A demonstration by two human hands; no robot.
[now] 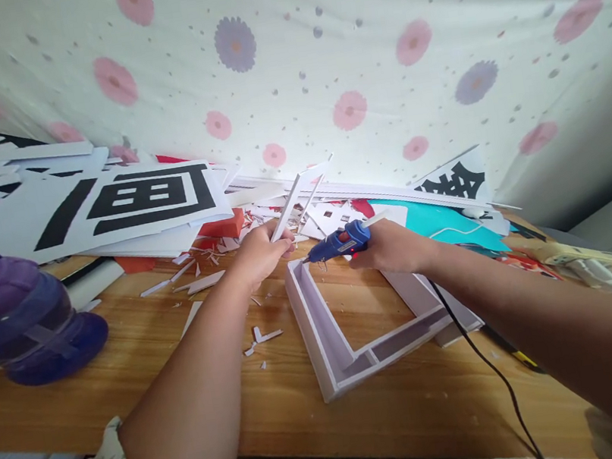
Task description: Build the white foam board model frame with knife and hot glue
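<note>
My left hand (264, 255) is closed on a narrow white foam board strip (288, 205), which points up and away from me. In my right hand (392, 246) is a blue hot glue gun (339, 241) with a small red light and a black cord. Its nozzle is at the far left corner of a hollow white foam board frame (324, 319), though I cannot tell whether it touches. The frame lies on the wooden table with its open channel facing up. My right hand hides part of its far side.
A large purple-lidded bottle (13, 311) stands at the left. Sheets with black characters (135, 201) are piled behind it. White offcuts (332, 214) lie along the back, beside a turquoise sheet (454, 222). The glue gun's cord (483, 356) runs off the front edge.
</note>
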